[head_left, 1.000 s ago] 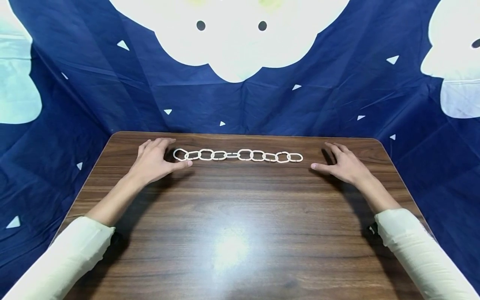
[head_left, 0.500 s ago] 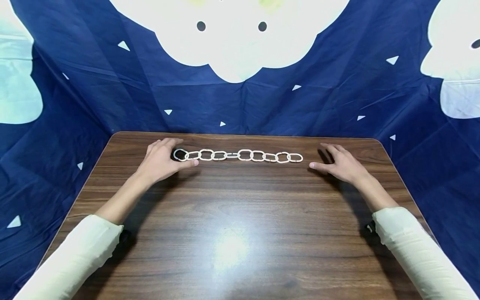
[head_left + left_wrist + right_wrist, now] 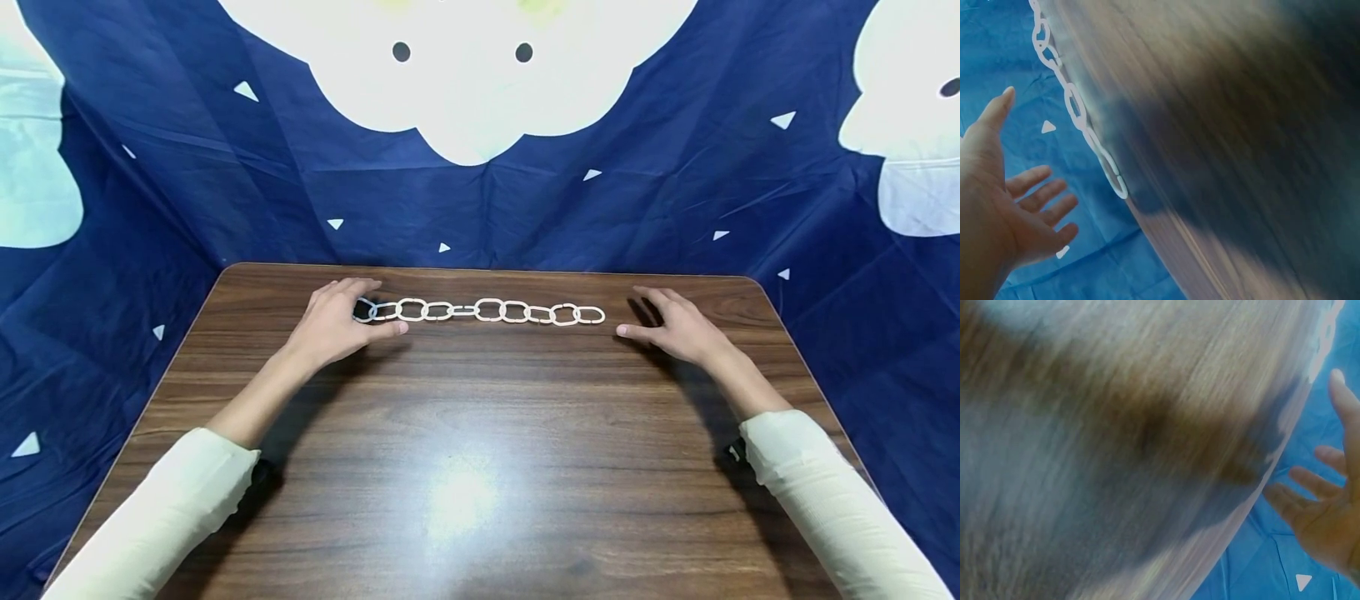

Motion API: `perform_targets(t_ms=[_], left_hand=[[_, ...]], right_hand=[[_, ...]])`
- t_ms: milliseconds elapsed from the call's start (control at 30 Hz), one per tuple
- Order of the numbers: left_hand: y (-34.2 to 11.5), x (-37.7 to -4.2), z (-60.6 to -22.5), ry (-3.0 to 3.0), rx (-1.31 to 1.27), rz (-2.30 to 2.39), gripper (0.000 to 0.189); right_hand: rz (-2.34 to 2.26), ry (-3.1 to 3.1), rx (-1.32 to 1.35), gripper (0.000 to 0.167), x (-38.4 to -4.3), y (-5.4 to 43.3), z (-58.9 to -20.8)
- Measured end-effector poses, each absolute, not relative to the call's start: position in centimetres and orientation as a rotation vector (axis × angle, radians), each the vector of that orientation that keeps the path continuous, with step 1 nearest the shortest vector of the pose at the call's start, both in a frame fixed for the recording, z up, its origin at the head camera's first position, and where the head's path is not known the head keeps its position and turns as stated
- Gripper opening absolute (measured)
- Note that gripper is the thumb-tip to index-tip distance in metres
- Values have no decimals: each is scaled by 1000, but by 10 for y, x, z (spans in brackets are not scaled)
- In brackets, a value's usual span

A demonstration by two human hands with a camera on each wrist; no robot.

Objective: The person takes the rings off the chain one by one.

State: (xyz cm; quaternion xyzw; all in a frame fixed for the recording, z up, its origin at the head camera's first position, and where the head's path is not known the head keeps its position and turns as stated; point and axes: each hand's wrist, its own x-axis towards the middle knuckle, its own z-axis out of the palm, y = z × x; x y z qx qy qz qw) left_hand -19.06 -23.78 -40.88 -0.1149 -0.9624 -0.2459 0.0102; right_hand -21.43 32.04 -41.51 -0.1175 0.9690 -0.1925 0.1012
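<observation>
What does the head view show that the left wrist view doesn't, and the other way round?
Only the head view: the right hand, both pale sleeves, and the chain's end link nearer that hand.

Only the left wrist view: the palm side of the left hand.

Both: the left hand, part of the white chain, the wooden table and the blue cloth.

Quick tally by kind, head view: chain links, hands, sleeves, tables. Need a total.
Pale chain links: 10
Hands: 2 (left hand, right hand)
Sleeves: 2 (left sleeve, right sleeve)
Table: 1
Total: 15
</observation>
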Motion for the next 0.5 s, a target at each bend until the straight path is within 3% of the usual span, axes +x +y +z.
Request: perform_targets(t_ms=[500], left_hand=[[-220, -194, -417, -3031, -372, -829, 95]], right_hand=[[-602, 2874, -410, 87, -217, 317, -418]])
